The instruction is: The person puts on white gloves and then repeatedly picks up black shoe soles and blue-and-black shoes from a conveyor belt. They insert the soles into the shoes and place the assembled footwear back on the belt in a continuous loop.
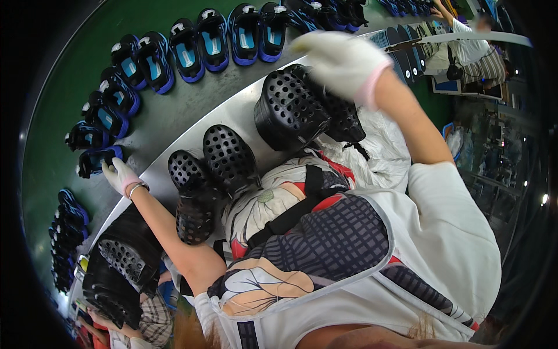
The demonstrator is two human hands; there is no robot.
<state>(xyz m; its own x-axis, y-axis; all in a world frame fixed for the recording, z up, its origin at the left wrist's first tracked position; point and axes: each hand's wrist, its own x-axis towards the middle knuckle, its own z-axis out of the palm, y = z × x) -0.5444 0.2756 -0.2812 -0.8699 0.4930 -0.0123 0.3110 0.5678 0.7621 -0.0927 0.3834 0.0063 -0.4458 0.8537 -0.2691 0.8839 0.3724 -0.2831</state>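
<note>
My left hand [120, 177], in a white glove, is at the near end of a black and blue sports shoe [95, 163]. Its fingers pinch the shoe's edge. My right hand [346, 65], also gloved, is smeared by motion, so its fingers do not read clearly. It hangs above stacked black shoe-shaped plastic pieces with round holes [290, 104], partly covering a second stack [342, 113]. More of these perforated pieces [229, 154] stand on the metal ledge between my arms. Similar shoes [213, 41] form a curved row on the green and grey surface beyond.
Another batch of shoes [70, 227] stands at far left. Large black perforated stacks [122, 259] lie beside my left forearm. White crumpled plastic [378, 151] sits near my right arm. Dark insoles [407, 52] line up at upper right. A person [474, 46] works at far right, others at lower left.
</note>
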